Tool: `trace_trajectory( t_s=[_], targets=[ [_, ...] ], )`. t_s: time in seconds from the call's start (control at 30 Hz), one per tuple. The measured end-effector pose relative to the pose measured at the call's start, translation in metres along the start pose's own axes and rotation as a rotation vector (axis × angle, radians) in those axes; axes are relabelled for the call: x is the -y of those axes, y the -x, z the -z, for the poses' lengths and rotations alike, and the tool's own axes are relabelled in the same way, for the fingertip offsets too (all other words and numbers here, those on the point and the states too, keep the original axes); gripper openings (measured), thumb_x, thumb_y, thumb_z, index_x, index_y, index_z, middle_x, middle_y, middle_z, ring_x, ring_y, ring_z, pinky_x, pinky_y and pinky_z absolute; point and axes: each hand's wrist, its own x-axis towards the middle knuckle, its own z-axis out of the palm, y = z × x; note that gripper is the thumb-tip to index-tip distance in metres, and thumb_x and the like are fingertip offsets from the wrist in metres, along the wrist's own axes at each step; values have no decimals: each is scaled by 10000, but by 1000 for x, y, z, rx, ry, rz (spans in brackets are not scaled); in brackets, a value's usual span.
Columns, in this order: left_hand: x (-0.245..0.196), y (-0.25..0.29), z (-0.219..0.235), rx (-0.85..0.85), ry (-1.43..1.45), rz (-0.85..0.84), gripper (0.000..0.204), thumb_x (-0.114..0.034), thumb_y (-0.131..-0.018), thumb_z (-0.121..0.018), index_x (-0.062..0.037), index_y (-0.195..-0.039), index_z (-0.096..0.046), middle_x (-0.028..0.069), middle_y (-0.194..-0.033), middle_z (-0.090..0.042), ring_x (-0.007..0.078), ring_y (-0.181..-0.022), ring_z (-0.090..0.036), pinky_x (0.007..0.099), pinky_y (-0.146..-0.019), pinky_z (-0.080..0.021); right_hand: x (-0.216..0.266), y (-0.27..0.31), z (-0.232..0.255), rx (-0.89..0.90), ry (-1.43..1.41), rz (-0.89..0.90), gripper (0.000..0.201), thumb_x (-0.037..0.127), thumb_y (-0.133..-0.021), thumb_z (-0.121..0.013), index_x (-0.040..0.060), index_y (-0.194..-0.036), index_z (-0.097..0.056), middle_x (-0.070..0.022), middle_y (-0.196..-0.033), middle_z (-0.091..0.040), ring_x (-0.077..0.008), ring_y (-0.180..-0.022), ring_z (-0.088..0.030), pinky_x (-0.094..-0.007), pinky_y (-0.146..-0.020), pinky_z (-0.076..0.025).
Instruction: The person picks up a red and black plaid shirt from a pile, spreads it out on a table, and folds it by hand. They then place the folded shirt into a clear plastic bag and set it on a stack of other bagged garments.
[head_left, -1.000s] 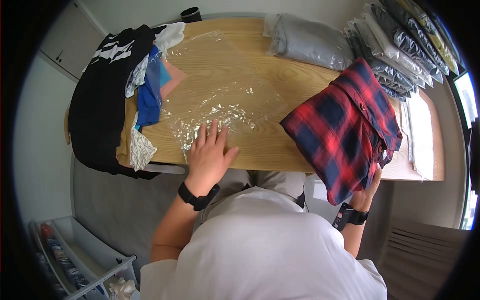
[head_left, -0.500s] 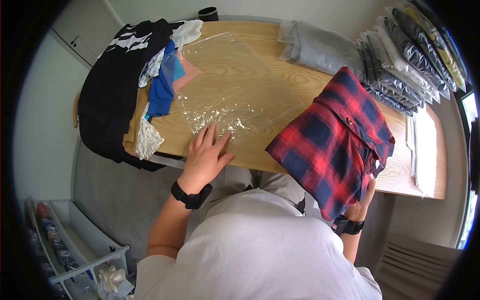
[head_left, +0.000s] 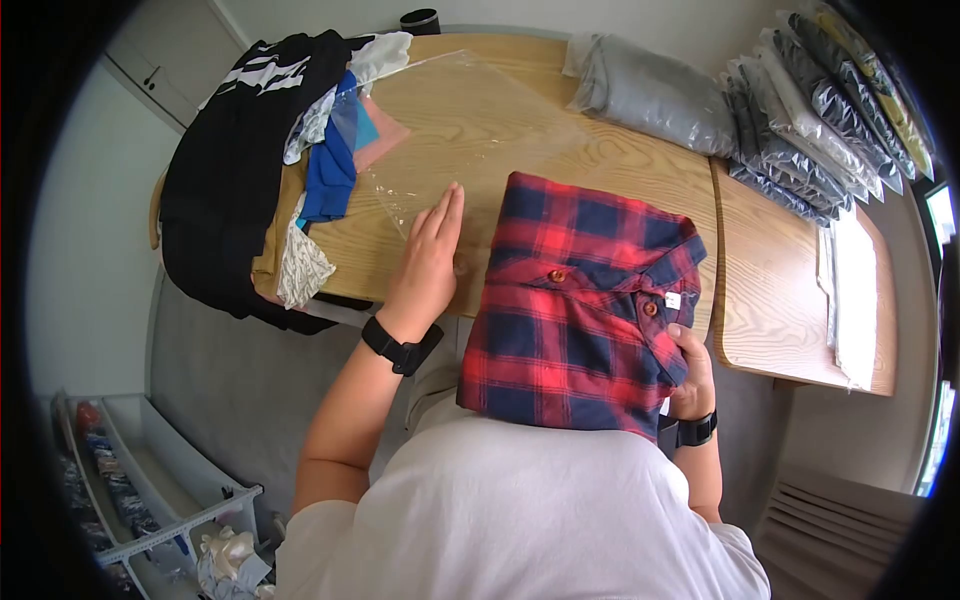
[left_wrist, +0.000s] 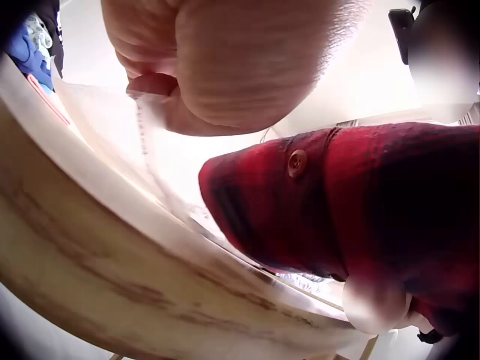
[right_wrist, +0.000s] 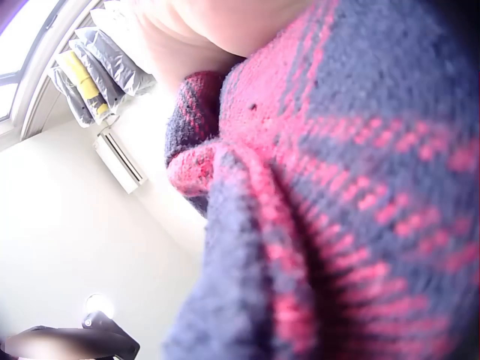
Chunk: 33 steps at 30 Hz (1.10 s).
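Observation:
A folded red and navy plaid shirt with brown buttons lies across the table's front edge, close against the person's body. My right hand grips it by the collar side, thumb on top and the other fingers hidden beneath. In the right wrist view the shirt's cloth fills most of the picture below the hand. My left hand is just left of the shirt, its fingers straight and together, holding nothing. Under and beyond those fingertips a clear plastic bag is spread flat on the wooden table.
Unfolded clothes, with a black garment on top, hang over the table's left end. A bagged grey garment and a stack of bagged clothes stand at the back right. White flat bags lie right. A grey bin is on the floor.
The right hand has swung the shirt leftward and laid it flatter, turning it toward the middle of the table. The left hand has shifted slightly up, its fingers drawing together.

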Motion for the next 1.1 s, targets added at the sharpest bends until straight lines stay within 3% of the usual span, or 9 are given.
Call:
trace_trajectory(
  t_s=[0.17, 0.27, 0.37, 0.5, 0.6, 0.67, 0.77, 1.03, 1.1],
  targets=[
    [10, 3, -4, 10, -115, -92, 595, 83, -759, -519, -137, -1312, -515, 270, -1386, -373, 416, -1269, -370, 452, -1029, -358, 5, -11, -6, 133, 36, -122, 315, 55, -850, -576, -83, -1129, -526, -146, -983, -650, -212, -803, -666, -319, -731, -571],
    [31, 10, -10, 134, -252, -28, 461, -43, -810, -585, -142, -1260, -565, 288, -1373, -381, 429, -1279, -365, 466, -1026, -356, 8, -12, -9, 137, 35, -144, 321, 59, -858, -567, -82, -1143, -523, -150, -1011, -646, -214, -828, -664, -322, -760, -564],
    [33, 8, -5, 216, -176, 15, 417, -161, -840, -619, -153, -1254, -569, 284, -1371, -390, 422, -1273, -377, 468, -1008, -369, 7, -15, -5, 62, 104, -70, 343, 64, -859, -568, -86, -1163, -511, -154, -1047, -638, -218, -861, -660, -326, -786, -558],
    [30, 6, 0, 221, -177, 60, 452, -212, -844, -634, -119, -1277, -539, 254, -1380, -397, 400, -1271, -388, 470, -1003, -370, 5, -13, -7, 80, 103, -58, 371, 61, -853, -570, -80, -1188, -497, -156, -1067, -631, -224, -886, -654, -324, -797, -552],
    [37, 5, -2, 191, -251, 51, 479, -131, -853, -586, -42, -1311, -477, 219, -1386, -407, 368, -1252, -418, 436, -1001, -384, 5, -13, -10, 80, 112, -53, 367, 57, -850, -571, -74, -1186, -501, -153, -1057, -634, -224, -882, -655, -321, -793, -553],
    [48, 1, -4, 177, -142, 25, 517, 39, -826, -496, 28, -1335, -410, 196, -1404, -395, 351, -1247, -429, 404, -1020, -382, 6, -13, -13, 86, 115, -60, 362, 55, -848, -570, -70, -1182, -505, -151, -1050, -636, -222, -879, -655, -320, -792, -554],
    [40, -2, 3, 66, -20, -1, 617, 175, -758, -402, 32, -1358, -378, 200, -1421, -372, 347, -1272, -408, 385, -1050, -364, 7, -20, -23, 63, 129, -98, 345, 57, -847, -575, -62, -1165, -516, -147, -1039, -640, -220, -864, -659, -318, -779, -561],
    [19, -5, 18, 115, 66, 14, 717, 208, -729, -387, 2, -1411, -306, 181, -1462, -312, 324, -1355, -306, 374, -1094, -325, 13, -60, -51, 190, 68, -214, 272, 75, -877, -567, -59, -1113, -548, -150, -1007, -661, -225, -844, -673, -327, -777, -575],
    [18, -2, 19, 130, 77, 2, 731, 213, -724, -387, -3, -1416, -299, 175, -1470, -301, 321, -1359, -299, 373, -1096, -323, 15, -79, -46, 228, 4, -111, 268, 114, -901, -564, -58, -1106, -550, -155, -1022, -660, -236, -871, -672, -351, -795, -574]
  ],
)
